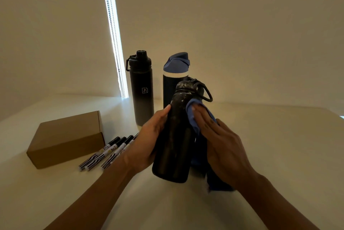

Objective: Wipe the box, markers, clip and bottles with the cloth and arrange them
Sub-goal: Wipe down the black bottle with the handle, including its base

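Bottles, three, all capped, contents unseen: black bottle (pixel 142 90) and blue-lidded bottle (pixel 175 73) stand at the table's (pixel 279 146) back; speckled bottle (pixel 173 146) tilts in front, left hand (pixel 149 136) wrapped round it, right hand (pixel 217 136) pressing the one blue cloth (pixel 193 107) on it, fingers straight. One closed box (pixel 65 140) lies left, four markers (pixel 109 152) just beside it

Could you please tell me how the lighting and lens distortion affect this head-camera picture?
Head view: dim, warm light, with the strip of daylight blown out to white. Head view: the dark bottle in the left hand reads murky, only pale smudges showing near its top. Head view: wide-angle bending curves the far edge of the table; the picture is slightly soft overall.
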Demonstrator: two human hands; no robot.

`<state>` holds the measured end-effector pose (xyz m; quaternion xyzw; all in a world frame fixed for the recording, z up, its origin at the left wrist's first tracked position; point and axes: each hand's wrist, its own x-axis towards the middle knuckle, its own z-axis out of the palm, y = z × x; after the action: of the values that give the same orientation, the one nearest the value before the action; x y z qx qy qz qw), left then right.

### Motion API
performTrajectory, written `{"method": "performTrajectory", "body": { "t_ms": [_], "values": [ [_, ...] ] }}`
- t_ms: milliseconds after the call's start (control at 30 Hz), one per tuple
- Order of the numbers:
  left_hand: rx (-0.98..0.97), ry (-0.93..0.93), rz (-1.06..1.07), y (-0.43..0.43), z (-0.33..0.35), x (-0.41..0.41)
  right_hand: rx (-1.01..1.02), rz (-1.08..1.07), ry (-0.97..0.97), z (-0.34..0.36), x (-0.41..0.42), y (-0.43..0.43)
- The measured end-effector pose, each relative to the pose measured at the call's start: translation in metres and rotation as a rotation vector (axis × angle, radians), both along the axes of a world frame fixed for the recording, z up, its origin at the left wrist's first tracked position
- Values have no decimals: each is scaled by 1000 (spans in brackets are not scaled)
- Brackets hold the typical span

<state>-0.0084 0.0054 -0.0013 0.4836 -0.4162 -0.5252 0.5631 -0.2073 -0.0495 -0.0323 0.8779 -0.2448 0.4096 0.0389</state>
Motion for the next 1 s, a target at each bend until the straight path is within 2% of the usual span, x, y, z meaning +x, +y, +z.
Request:
{"method": "performTrajectory", "body": {
  "t_ms": [100,233,367,500,633,733,833,900,1000],
  "values": [
    [5,-28,-47,0,2,-2,54,-18,-54,-1,-8,-9],
    [-16,-26,-103,0,4,-2,22,-14,-100,1,-10,-11],
    [-45,5,-20,2,3,1,16,22,-78,7,-4,-5],
    [-118,99,78,3,6,7,1,115,107,0,5,16],
    [-86,216,107,3,12,17,-61,77,403,-4,17,38],
    [-71,224,133,3,13,18,-93,194,421,-9,18,34],
    [-62,241,134,0,9,20,-139,100,478,-3,13,31],
    [-66,198,155,0,8,19,-132,21,420,0,10,28],
    [-68,131,62,3,6,10,-112,-12,200,6,7,19]
  ]
}}
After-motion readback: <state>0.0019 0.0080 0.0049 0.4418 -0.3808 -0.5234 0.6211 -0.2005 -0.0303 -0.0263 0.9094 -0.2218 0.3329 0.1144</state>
